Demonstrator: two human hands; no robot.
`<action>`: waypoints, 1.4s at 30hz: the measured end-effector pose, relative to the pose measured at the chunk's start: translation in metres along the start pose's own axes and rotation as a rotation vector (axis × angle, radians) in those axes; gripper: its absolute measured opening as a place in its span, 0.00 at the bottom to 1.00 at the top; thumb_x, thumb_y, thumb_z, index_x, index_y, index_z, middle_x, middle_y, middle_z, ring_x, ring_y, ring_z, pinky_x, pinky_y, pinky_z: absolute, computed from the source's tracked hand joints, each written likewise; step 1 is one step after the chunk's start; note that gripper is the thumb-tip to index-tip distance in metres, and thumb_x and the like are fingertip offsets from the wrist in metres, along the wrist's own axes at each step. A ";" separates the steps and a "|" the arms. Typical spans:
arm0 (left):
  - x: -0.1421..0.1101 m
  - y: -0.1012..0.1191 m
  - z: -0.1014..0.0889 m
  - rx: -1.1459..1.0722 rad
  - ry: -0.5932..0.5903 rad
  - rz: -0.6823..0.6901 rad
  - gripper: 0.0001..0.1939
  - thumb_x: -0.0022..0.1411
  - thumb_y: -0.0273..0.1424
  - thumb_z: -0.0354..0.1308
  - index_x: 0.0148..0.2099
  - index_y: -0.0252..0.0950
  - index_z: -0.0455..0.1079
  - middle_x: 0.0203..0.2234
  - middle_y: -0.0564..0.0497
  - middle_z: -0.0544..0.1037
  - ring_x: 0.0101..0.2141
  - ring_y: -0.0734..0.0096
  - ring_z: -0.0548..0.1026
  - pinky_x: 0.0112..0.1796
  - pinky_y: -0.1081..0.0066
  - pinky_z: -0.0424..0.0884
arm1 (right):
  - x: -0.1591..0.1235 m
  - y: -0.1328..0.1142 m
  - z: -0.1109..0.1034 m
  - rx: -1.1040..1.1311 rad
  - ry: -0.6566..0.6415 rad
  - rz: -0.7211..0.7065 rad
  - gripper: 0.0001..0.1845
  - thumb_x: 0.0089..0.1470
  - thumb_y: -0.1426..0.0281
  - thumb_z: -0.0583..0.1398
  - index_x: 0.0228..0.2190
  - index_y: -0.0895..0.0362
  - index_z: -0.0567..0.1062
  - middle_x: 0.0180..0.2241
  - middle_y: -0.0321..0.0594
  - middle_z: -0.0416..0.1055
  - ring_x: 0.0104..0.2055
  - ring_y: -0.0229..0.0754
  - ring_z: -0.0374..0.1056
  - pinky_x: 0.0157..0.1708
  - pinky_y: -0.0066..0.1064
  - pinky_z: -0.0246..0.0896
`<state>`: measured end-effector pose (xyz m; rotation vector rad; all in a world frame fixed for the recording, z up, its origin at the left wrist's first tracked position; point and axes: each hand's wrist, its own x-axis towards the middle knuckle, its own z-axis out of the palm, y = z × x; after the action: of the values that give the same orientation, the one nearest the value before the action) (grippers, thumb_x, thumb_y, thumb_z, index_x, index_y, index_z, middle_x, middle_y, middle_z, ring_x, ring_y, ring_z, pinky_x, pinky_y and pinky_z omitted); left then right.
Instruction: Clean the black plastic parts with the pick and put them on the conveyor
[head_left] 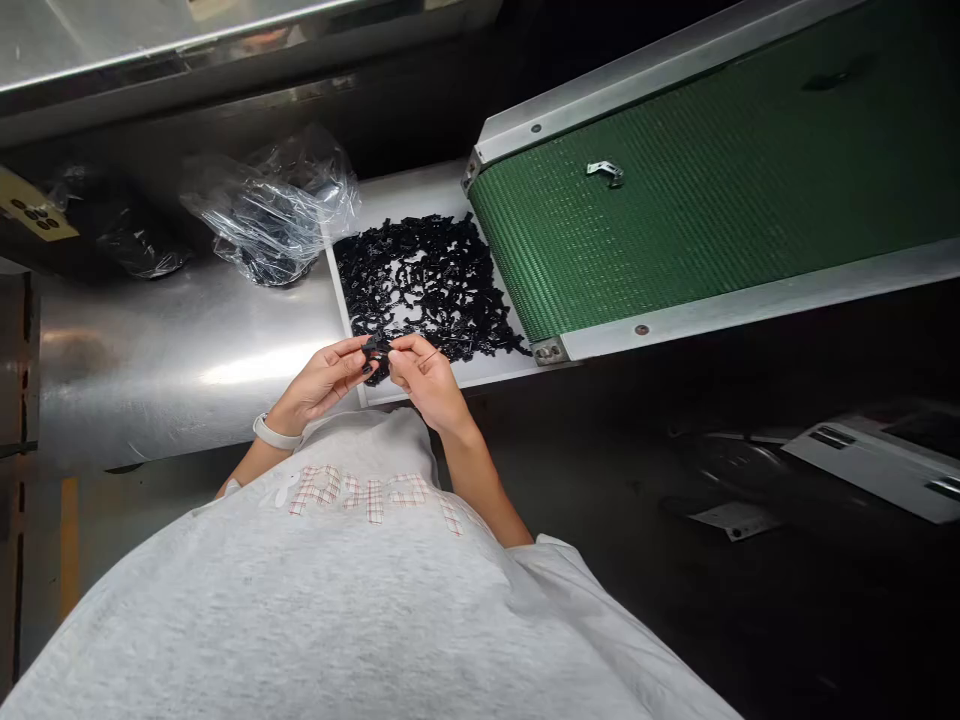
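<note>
Our left grip (322,383) pinches a small black part (375,347) between thumb and fingertips, and our right grip (427,383) closes its thumb and forefinger on the right end of that same part. We hold it just above the near side of a shallow white tray (341,285); we cannot tell whether it is one piece or more, as our fingers cover some of it. Many loose black pieces (457,290) lie scattered in the tray, thick toward the far side and with white gaps in the middle. To the tray's left we have the shiny metal surface (187,350), where a clear plastic bag (277,210) with dark contents sits near the tray's far left corner. Farther left we see another bag (142,240), dark and partly in shadow. On our right, the end of a green conveyor belt (675,200) meets the tray's side, and a small shiny piece (604,172) lies on the belt. We wear a pale band (276,435) on our left wrist.
</note>
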<state>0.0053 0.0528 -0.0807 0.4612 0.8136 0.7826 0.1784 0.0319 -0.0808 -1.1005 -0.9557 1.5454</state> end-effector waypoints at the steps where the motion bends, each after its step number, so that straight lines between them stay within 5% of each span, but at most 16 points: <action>1: -0.001 0.000 0.002 -0.007 -0.016 0.002 0.21 0.46 0.30 0.78 0.44 0.33 0.81 0.36 0.49 0.84 0.37 0.73 0.81 0.49 0.71 0.74 | -0.001 -0.001 0.000 0.018 -0.015 0.003 0.28 0.46 0.44 0.68 0.32 0.53 0.69 0.16 0.21 0.52 0.19 0.30 0.44 0.22 0.28 0.40; 15: -0.018 0.005 0.007 0.010 -0.171 -0.055 0.20 0.46 0.43 0.77 0.33 0.33 0.77 0.28 0.53 0.80 0.32 0.73 0.77 0.41 0.64 0.79 | -0.011 -0.013 -0.008 0.073 -0.085 0.011 0.27 0.45 0.45 0.70 0.31 0.53 0.71 0.17 0.23 0.55 0.20 0.30 0.47 0.22 0.28 0.42; 19: -0.022 0.006 0.006 -0.045 -0.120 -0.043 0.20 0.45 0.44 0.77 0.33 0.36 0.79 0.28 0.53 0.81 0.38 0.67 0.80 0.45 0.59 0.78 | -0.013 -0.017 -0.012 0.043 -0.049 -0.010 0.27 0.45 0.45 0.70 0.30 0.54 0.74 0.19 0.26 0.59 0.21 0.30 0.48 0.22 0.28 0.42; 25: -0.026 0.005 0.012 -0.075 -0.075 0.070 0.18 0.46 0.45 0.76 0.28 0.38 0.78 0.46 0.52 0.84 0.54 0.59 0.77 0.53 0.59 0.72 | -0.012 -0.014 0.002 0.009 -0.012 -0.057 0.27 0.50 0.42 0.65 0.29 0.53 0.71 0.19 0.26 0.56 0.20 0.31 0.45 0.22 0.29 0.43; 32: -0.032 0.012 0.012 -0.023 -0.084 0.028 0.17 0.52 0.45 0.73 0.32 0.37 0.78 0.40 0.49 0.84 0.56 0.52 0.77 0.53 0.54 0.72 | -0.011 -0.037 -0.008 -0.155 -0.072 -0.111 0.25 0.53 0.44 0.65 0.29 0.54 0.73 0.22 0.29 0.59 0.24 0.34 0.52 0.26 0.30 0.48; 37: -0.030 0.019 0.004 0.084 -0.247 -0.101 0.19 0.54 0.46 0.71 0.32 0.35 0.76 0.35 0.46 0.83 0.48 0.52 0.81 0.46 0.53 0.78 | -0.004 -0.080 -0.023 -0.723 -0.392 -0.206 0.11 0.62 0.61 0.59 0.32 0.55 0.72 0.27 0.33 0.68 0.27 0.36 0.60 0.30 0.31 0.53; 42: -0.025 0.018 0.002 0.154 -0.396 -0.189 0.20 0.52 0.46 0.73 0.32 0.33 0.76 0.35 0.46 0.82 0.47 0.56 0.80 0.45 0.58 0.80 | 0.012 -0.102 -0.013 -0.865 -0.784 -0.090 0.11 0.62 0.64 0.55 0.30 0.56 0.71 0.28 0.37 0.74 0.27 0.37 0.65 0.31 0.30 0.55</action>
<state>-0.0118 0.0450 -0.0558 0.6430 0.5387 0.4346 0.2163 0.0668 0.0090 -0.9566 -2.3203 1.5224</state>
